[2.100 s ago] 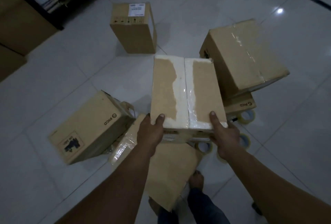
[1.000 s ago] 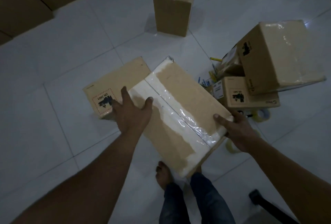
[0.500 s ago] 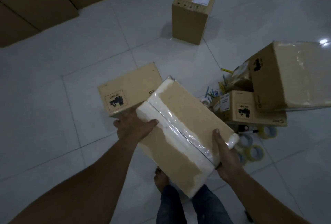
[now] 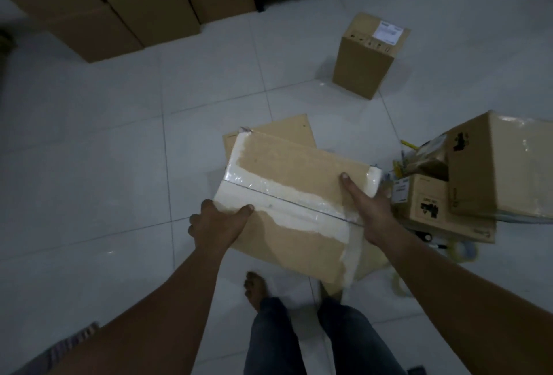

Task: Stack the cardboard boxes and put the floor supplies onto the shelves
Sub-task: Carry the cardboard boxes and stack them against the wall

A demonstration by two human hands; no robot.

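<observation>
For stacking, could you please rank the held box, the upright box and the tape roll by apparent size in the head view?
Held box, though nearest the camera
Upright box
Tape roll

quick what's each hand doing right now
Left hand: holding the taped cardboard box by its left edge, thumb on top.
Right hand: holding the same box by its right edge, thumb on top.

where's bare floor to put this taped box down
Bare tiles lie left of the taped box, up to the stacked cartons, and ahead toward the upright labelled box. The right is crowded: piled boxes, tape rolls and small clutter.
</observation>
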